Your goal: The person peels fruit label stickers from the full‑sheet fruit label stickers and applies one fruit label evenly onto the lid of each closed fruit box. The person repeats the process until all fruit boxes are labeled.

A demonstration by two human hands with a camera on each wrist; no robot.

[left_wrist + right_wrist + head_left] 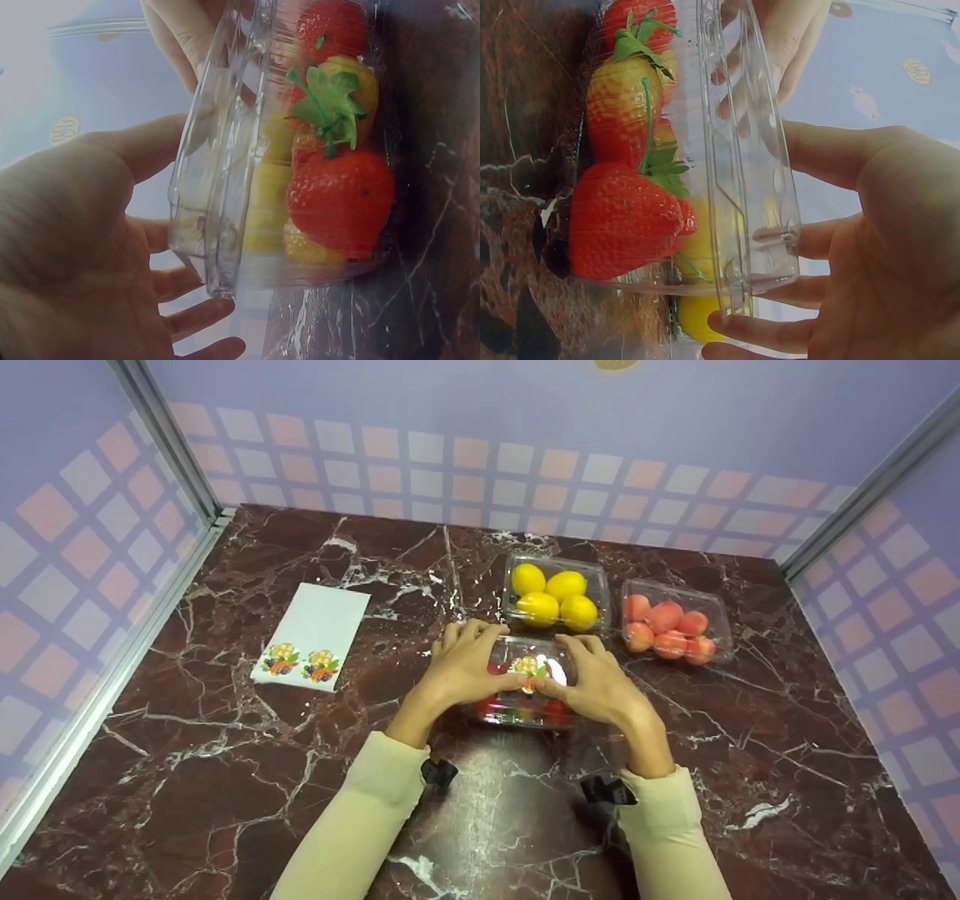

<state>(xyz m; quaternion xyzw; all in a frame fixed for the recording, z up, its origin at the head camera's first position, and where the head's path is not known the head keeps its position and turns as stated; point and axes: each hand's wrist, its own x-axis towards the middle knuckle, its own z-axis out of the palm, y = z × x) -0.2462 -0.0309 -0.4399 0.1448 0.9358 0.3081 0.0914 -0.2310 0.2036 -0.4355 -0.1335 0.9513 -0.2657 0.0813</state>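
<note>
Strawberry box (541, 645) between fingers (471, 631) (thumbs (510, 682) on top)

Head view from high up, looking forward and down, wide over the marble table (187, 780). Left and right wrist views low, close, tipped sideways; both face the strawberry box (225, 232), which all three share.

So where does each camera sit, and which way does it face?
Head: on the head, facing forward and down at the counter; left hand, right hand and sleeves show.
Left wrist: on that wrist, facing forward at the fruit box; left hand nearest, right hand partly beyond.
Right wrist: on that wrist, likewise forward; right hand nearest, left hand partly beyond.
Shared: both wrist views show strawberries through clear plastic.
</note>
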